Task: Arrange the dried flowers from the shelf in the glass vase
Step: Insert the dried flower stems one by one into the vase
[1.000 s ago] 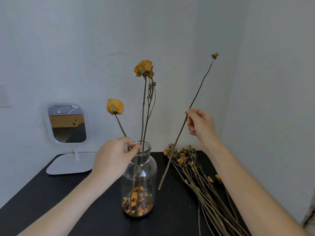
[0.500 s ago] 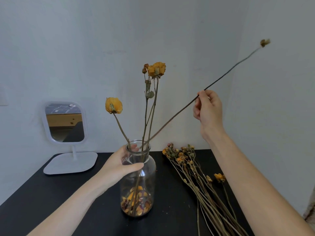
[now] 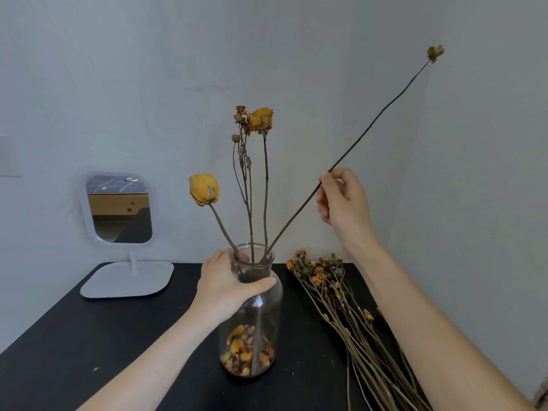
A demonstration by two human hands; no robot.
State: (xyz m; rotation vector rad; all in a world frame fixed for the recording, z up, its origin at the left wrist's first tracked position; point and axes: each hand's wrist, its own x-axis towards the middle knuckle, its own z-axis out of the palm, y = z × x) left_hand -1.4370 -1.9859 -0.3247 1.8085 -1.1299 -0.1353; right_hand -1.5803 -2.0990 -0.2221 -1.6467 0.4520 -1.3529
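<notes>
Pinching the long thin stem mid-length, the right hand is holding its foot inside the glass vase, which the left hand is gripping by the neck, spare flowers lying at its three o'clock; leaning towards two o'clock, that brittle stem is risking a snap on the rim, and no lettering is showing.

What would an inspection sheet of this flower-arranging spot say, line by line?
Surface: black table.
Job's things: glass vase upright, petals at its bottom, standing flowers in it; long stem leaning, lower end in the vase mouth; bundle of dried flowers lying right of the vase.
Clutter: white stand mirror at back left.
Hands: left hand grips the vase neck; right hand pinches the long stem.
Cables: nothing seen.
Surroundings: pale walls meeting in a corner.
</notes>
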